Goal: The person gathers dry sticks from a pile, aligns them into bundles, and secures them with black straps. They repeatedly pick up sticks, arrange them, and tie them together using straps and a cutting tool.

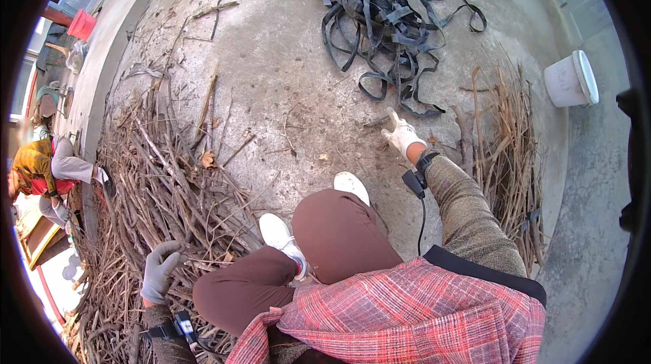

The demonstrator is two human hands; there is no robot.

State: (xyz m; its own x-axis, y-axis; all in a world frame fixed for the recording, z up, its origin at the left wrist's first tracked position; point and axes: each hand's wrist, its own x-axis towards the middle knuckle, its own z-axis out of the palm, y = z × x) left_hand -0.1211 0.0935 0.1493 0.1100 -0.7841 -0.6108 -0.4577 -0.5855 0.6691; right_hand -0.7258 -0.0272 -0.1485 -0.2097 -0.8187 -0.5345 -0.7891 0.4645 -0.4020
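My left hand (161, 270), in a pale work glove, is over the near part of a large heap of dry sticks (168, 175); its thumb and fingertips come close together at a thin twig, and whether they grip it I cannot tell. My right hand (402, 132), in a white glove, reaches forward over the concrete floor with fingers apart and nothing in them. Just beyond it lie the loose ends of a tangled pile of black flat straps (376, 13). A short stick (376, 122) lies on the floor beside its fingertips.
A bundle of thin sticks (508, 160) lies at the right, and a white lidded bucket (564, 81) stands beyond it. Scattered twigs and dry leaves dot the concrete. At the far left, past a concrete ledge (109, 53), another person (38, 165) bends down near a red bucket (81, 24).
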